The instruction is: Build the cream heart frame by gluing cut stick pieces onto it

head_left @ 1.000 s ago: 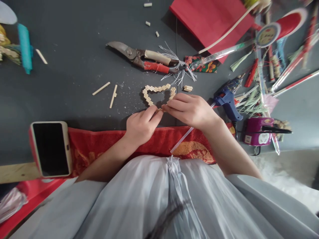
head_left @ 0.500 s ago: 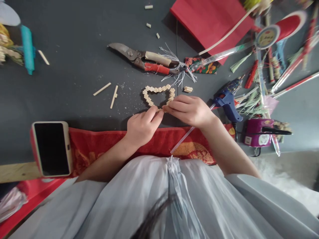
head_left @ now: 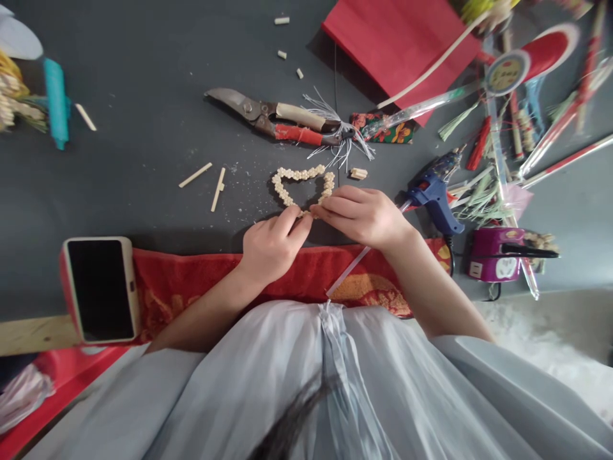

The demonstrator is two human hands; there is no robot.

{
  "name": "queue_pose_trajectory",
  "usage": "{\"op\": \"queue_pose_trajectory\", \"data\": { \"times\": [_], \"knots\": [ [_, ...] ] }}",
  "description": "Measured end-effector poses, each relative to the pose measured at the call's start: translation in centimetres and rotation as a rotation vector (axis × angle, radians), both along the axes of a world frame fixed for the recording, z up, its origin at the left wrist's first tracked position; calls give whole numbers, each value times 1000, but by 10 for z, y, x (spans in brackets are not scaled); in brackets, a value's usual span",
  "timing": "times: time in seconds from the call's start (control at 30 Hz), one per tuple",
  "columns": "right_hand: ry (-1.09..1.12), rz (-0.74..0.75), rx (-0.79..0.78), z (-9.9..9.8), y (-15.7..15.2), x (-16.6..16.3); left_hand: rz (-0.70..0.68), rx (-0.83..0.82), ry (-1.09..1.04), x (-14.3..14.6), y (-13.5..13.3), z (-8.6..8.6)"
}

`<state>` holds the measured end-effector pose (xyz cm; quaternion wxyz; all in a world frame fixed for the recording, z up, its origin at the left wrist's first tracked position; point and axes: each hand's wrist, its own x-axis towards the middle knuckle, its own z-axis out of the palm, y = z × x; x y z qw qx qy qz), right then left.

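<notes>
A loop of small cream-coloured pieces (head_left: 281,188), bent roughly like a heart, lies on the dark table in front of me. At its near edge my left hand (head_left: 275,241) pinches it between thumb and forefinger. My right hand (head_left: 364,214) grips the same loop just to the right, fingers closed together. Fingertips hide the part of the loop between them. A small bundle of cream sticks (head_left: 358,174) sits beyond my right hand. To the right of that hand lies a blue glue gun (head_left: 437,198), with a clear glue stick trailing from it.
Pruning shears (head_left: 268,118) lie beyond the loop. Two thin sticks (head_left: 195,174) rest to the left, above a phone (head_left: 99,287). A red paper bag (head_left: 402,48), a red ribbon spool (head_left: 541,57) and a purple power socket (head_left: 495,254) occupy the right side. A red towel (head_left: 191,271) covers the near edge.
The view has shifted very slightly. Both hands keep their pinch on the loop, with almost no visible movement.
</notes>
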<state>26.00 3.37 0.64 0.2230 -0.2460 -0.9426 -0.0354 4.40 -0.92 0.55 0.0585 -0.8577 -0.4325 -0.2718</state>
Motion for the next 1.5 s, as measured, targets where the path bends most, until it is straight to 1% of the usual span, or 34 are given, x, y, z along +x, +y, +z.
{"op": "queue_pose_trajectory", "data": {
  "times": [0.17, 0.33, 0.53, 0.7, 0.83, 0.9, 1.0, 1.1, 1.2, 1.33, 1.43, 1.5],
  "knots": [
    [-38, -16, -6, 5, -2, -2, 8, -16, 23, 0, -1, 0],
    [-33, -13, -3, 4, -2, 0, 8, -21, 11, -1, -1, 0],
    [-45, -26, -41, 2, -3, 0, 12, -14, 13, 0, 0, 0],
    [-19, -13, 2, 3, -2, -2, 17, 4, 21, 0, 0, 0],
    [-7, -14, -8, 2, -2, -2, 7, -3, 12, 0, -1, 1],
    [-16, -16, -27, 1, -2, -1, 5, -22, 14, 0, -1, 1],
    [-14, -19, -67, -1, -2, 0, 4, -96, 36, -2, -2, 0],
    [15, -9, -40, 0, -2, -1, -2, -138, 39, -3, -3, -1],
    [11, -8, 22, 2, -1, -3, 0, -96, 29, -2, -3, -1],
    [7, -21, 46, 2, -1, -3, 9, -25, 18, 0, -2, 1],
    [9, -32, 34, -1, -2, -1, 8, -9, -3, 0, -1, 2],
    [1, -40, -18, -3, -3, 0, 6, -10, -8, 1, -1, 2]
  ]
}}
